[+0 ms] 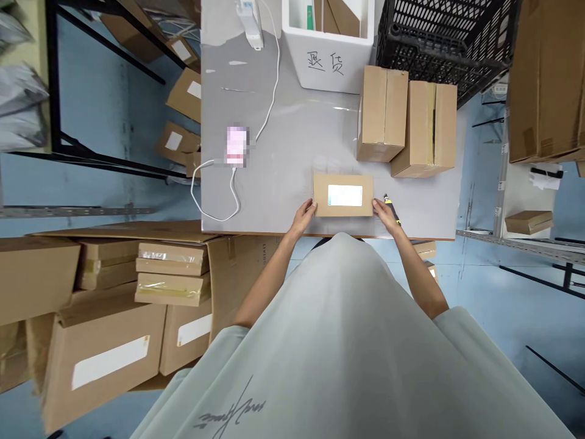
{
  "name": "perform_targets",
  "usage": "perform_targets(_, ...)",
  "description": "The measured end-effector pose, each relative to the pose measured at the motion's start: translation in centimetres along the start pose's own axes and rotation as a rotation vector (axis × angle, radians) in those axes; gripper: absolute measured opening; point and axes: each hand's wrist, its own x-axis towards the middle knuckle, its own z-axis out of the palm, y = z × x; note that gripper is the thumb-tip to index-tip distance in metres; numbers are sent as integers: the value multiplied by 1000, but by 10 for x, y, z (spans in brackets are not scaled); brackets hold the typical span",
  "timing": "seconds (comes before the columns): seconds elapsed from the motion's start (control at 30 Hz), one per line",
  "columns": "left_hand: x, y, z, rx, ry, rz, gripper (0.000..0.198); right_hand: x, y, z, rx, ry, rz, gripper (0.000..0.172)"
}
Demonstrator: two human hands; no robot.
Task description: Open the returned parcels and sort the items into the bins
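Observation:
A flat brown cardboard box (321,196) with a white label (345,196) on its top lies near the front edge of the grey table (292,128). My left hand (304,214) grips its left end, fingers bent at the edge. At the opposite end, my right hand (384,213) holds the right edge with the thumb and fingers. A black and yellow utility knife (392,209) lies on the table just beside my right hand, partly covered by it.
Two taller cartons (382,113) stand at the table's right, before a black plastic crate (445,42). A white bin (336,61) sits at the back. A phone (236,145) with a white cable lies left. Packed boxes (109,341) fill a large carton at lower left.

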Motion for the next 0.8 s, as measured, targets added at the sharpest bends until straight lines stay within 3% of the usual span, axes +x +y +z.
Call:
perform_targets(0.07, -10, -6, -1, -21, -51, -24, 78, -17, 0, 5, 57, -57, 50, 95)
perform_targets(0.17, -21, -8, -1, -26, -97, 11, 80, -34, -8, 14, 102, -117, -12, 97)
perform_targets(0.3, -29, -1, -6, 30, -61, 129, 78, -40, -19, 10, 47, -146, -77, 107)
perform_targets(0.4, -30, 3, -12, 64, -10, 229, 82, -36, -21, 0, -27, -78, -112, 103)
perform_targets(0.6, -11, 9, -14, 102, 73, 283, 74, -17, -22, -2, -92, -2, -142, 85)
perform_targets(0.8, 14, 18, -7, 91, 117, 282, 68, 9, -23, 9, -139, 112, -136, 80)
